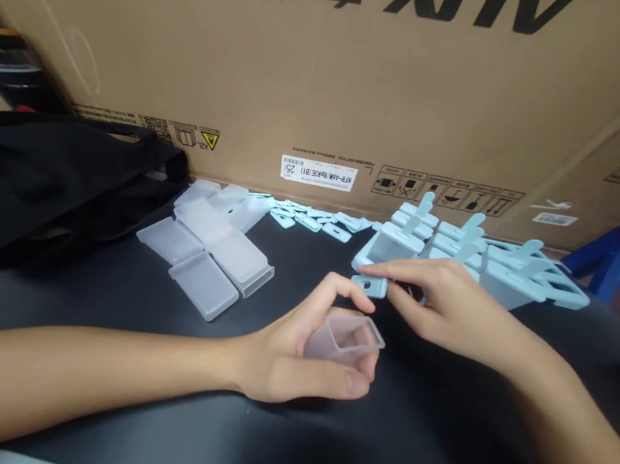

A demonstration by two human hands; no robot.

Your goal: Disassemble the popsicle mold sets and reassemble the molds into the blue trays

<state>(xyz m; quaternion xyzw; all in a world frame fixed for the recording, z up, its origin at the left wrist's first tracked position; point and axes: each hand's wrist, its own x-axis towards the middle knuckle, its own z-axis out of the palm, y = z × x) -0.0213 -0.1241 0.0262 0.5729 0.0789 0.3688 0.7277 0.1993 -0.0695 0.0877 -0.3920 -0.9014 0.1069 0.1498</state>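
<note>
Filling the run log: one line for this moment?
left hand: holds clear mould cup | right hand: pinches blue lid piece | blue rack: behind

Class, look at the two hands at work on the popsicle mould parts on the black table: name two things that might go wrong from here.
1. The left hand grips the clear mould cup only by thumb and fingers; a squeeze might flip it out.
2. The right hand pinches a blue lid piece right beside the assembled blue rack; a nudge might tip its upright sticks.

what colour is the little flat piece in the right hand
Pale blue piece, pinched by the right hand; shown in the head view.
</note>
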